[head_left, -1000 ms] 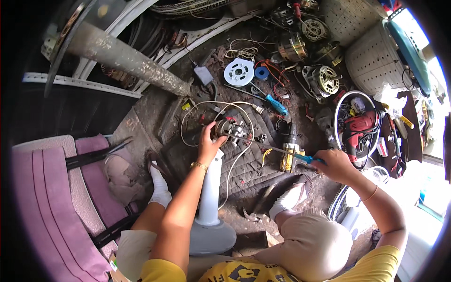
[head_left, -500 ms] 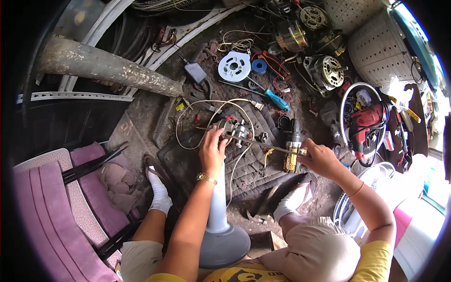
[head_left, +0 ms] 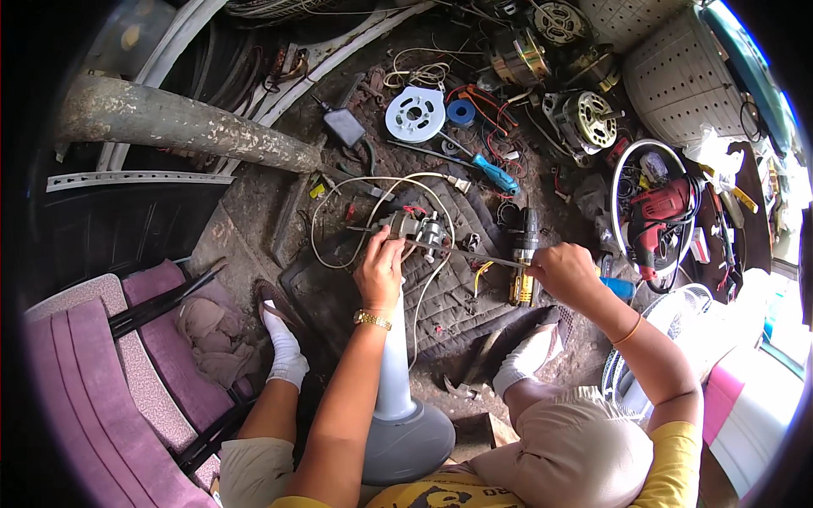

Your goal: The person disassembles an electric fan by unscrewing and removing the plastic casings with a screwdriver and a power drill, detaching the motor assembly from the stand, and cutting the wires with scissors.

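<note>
Fingers of the right hand (head_left: 566,269) are closed round the shaft of a long screwdriver (head_left: 474,255), a blue handle showing beyond the wrist; those of the left hand (head_left: 378,267) are bent against that shaft and a small motor (head_left: 411,227), though whether they grip cannot be told. Nearest the body is a grey stand (head_left: 410,444), its pale post rising toward the motor, which sits above a dark quilted mat (head_left: 457,296), left of its middle. Work looks partway along: the motor is bare, its red lead exposed, no cover or blade on it, and the screwdriver lies across it. A hammer (head_left: 464,389) lies by the mat's near edge; a yellow-and-black tool (head_left: 523,284) stands toward its right edge. Past that edge, a white-rimmed basin (head_left: 616,199) holds a red power drill (head_left: 659,216) with its cord and small jumbled items. Beyond the mat's far edge lie a pale slotted plate (head_left: 405,124) and a blue spool (head_left: 454,108); farthest right stands a perforated drum (head_left: 677,85), its contents hidden.
</note>
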`<move>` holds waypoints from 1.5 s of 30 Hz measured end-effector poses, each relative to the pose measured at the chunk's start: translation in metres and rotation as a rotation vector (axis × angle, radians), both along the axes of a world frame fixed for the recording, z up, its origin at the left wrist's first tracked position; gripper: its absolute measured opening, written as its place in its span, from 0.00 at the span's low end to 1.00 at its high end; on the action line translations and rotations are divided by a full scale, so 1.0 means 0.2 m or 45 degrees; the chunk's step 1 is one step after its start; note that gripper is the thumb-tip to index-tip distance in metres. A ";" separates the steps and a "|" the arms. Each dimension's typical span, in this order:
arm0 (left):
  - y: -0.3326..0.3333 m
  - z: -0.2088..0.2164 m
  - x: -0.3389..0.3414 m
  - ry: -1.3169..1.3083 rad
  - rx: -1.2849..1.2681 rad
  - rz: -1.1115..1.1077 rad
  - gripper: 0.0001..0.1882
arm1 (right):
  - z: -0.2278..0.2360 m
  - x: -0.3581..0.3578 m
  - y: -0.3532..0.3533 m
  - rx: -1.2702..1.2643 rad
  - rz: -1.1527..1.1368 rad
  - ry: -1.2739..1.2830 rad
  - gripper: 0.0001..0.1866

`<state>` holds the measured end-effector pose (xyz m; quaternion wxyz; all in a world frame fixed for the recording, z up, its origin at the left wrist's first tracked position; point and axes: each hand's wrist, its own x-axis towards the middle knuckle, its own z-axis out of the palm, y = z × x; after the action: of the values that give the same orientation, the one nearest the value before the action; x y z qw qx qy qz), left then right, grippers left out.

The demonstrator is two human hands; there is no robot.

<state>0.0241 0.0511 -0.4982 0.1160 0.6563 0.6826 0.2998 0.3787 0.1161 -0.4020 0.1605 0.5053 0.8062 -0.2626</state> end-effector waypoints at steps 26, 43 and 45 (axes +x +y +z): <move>0.02 0.09 0.08 0.043 -0.154 0.038 0.13 | -0.09 -0.14 -0.09 0.204 -0.123 0.394 0.17; 0.04 0.08 0.11 0.118 -0.007 -0.064 0.08 | -0.14 -0.16 -0.03 0.059 0.032 0.179 0.19; 0.03 0.06 0.07 0.100 -0.055 -0.080 0.10 | -0.16 -0.18 -0.05 0.224 0.011 0.312 0.14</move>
<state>0.0389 0.0562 -0.4864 0.1126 0.6861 0.6718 0.2554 0.3432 0.1056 -0.4341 0.0171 0.4782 0.8417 -0.2500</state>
